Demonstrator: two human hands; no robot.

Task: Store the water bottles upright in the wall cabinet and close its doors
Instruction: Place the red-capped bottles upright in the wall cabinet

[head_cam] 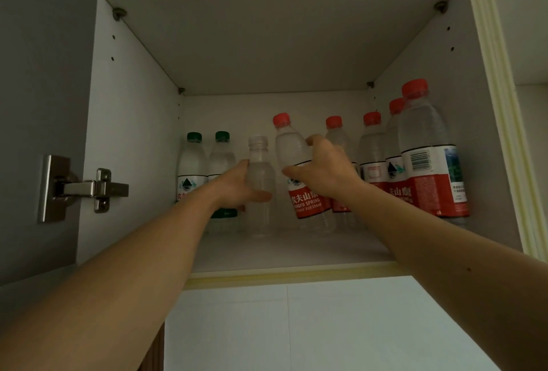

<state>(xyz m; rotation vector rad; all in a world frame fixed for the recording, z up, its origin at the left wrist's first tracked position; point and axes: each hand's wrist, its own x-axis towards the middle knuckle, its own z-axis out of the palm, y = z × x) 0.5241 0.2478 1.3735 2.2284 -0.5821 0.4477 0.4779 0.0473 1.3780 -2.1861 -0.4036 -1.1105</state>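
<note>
Left hand (234, 185): I grip the clear bottle (261, 189), frame centre.
Right hand (323, 169): fingers wrap the red-capped bottle (299, 169).
Advice: I'd straighten it, seat both bases flat.

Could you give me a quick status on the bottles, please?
Left hand grips capless bottle. Right hand grips red-capped bottle, tilted. Cabinet doors open.

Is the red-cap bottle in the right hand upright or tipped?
Tipped. The red-cap bottle in the right hand leans left, its cap toward the clear capless bottle; the bottles beside it stand straight.
</note>
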